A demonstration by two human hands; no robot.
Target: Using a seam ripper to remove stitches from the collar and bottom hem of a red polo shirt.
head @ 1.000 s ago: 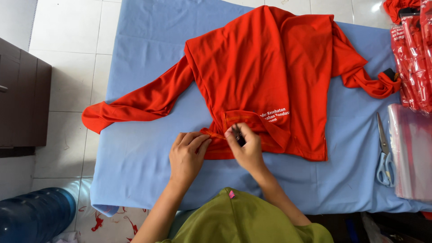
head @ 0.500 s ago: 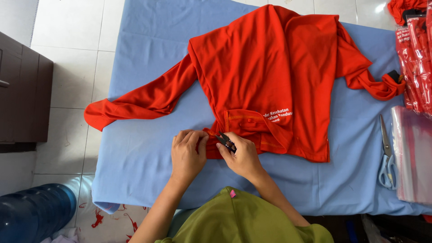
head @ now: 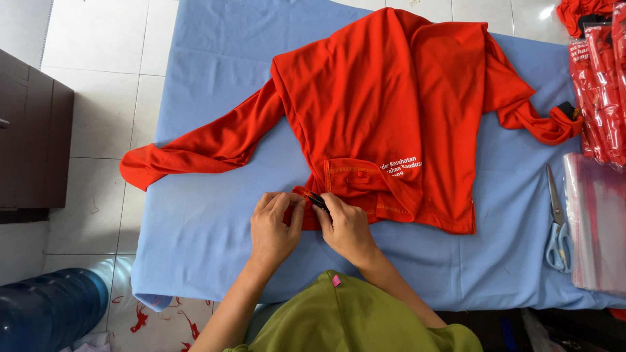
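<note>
**Two hands pinched at the hem of a red shirt**

Two hands meet at the near edge of the long-sleeved red shirt [head: 391,117], which lies spread on the blue-covered table [head: 215,221]. The left hand [head: 274,228] has its fingers closed on a fold of the hem, seemingly to pin the cloth flat and taut. The right hand [head: 345,228] is closed around a small dark tool [head: 318,201], whose tip points into the fabric right beside the left fingertips; what kind of tool it is cannot be told at this size. Holding the cloth on one side and working on the other appears to keep that spot of hem steady.

Just beyond the hands, the hem is turned up so that a stitched inner band shows. One sleeve [head: 195,153] stretches out to the left and hangs at the table edge; the other bunches at the far right.

A pair of scissors [head: 557,221] with pale blue handles lies well apart on the right, beside a stack of clear plastic bags [head: 596,228] and bagged red garments [head: 600,91] above it. A large blue water bottle [head: 45,313] stands on the tiled floor at lower left, near a dark cabinet [head: 32,143]. Nothing lies between the hands and the shirt.
</note>
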